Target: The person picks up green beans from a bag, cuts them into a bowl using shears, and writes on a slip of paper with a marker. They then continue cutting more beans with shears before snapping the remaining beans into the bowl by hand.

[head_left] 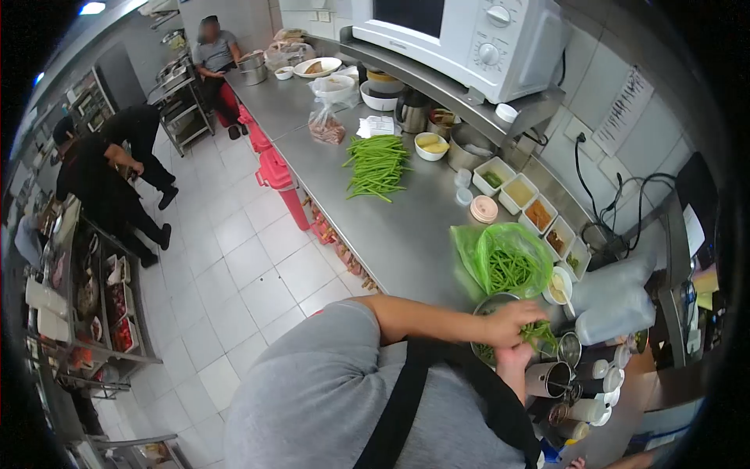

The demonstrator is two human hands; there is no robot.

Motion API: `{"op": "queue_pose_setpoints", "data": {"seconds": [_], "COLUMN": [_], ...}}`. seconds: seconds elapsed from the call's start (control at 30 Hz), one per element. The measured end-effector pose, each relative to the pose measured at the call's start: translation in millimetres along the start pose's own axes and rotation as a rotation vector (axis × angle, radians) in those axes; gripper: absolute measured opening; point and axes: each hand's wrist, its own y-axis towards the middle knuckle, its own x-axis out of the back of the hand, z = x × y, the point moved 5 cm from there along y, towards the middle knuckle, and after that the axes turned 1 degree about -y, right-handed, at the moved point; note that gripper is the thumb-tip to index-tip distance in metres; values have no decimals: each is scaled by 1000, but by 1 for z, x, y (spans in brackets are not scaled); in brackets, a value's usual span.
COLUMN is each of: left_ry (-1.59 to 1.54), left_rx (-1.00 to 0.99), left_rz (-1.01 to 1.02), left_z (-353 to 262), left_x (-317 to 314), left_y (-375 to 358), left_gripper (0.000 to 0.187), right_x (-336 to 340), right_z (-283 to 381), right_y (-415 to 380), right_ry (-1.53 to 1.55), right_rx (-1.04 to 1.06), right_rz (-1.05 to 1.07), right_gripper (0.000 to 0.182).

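Observation:
My left hand (pixel 504 324) reaches across from the left and is closed around a small bunch of green beans (pixel 539 334). Just below it, my right hand (pixel 514 359) meets the same bunch, its fingers closed and partly hidden. Under my left wrist sits a metal bowl (pixel 494 302) with green pieces in it, partly covered by my forearm. Beyond my hands, a green plastic bag (pixel 478 250) lies open with more green beans (pixel 512 270) inside. A larger pile of long green beans (pixel 376 166) rests on the steel counter (pixel 398 227).
White containers of seasonings (pixel 539 213) line the wall side, near a white bowl with a spoon (pixel 559 286). Several jars and bottles (pixel 594 391) crowd the right. A microwave (pixel 469 39) stands on the shelf above. Co-workers (pixel 109 172) stand across the tiled floor.

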Motion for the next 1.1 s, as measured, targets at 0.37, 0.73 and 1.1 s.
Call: {"op": "queue_pose_setpoints", "data": {"seconds": [0.37,0.73,1.1], "left_ry": [252,-1161,-1093], "left_rx": [513,894,1178], "left_rz": [154,195,328], "left_z": [-12,-18,-24], "left_x": [-5,3,-5], "left_y": [0,-37,-67], "left_gripper": [49,32,21], "right_x": [-21,-63,-47], "right_z": [-10,21,28], "right_y": [2,-44,-40], "right_ry": [-103,-130,-624], "right_rx": [-28,91,160], "right_rz": [201,400,420], "right_gripper": [47,54,40]}}
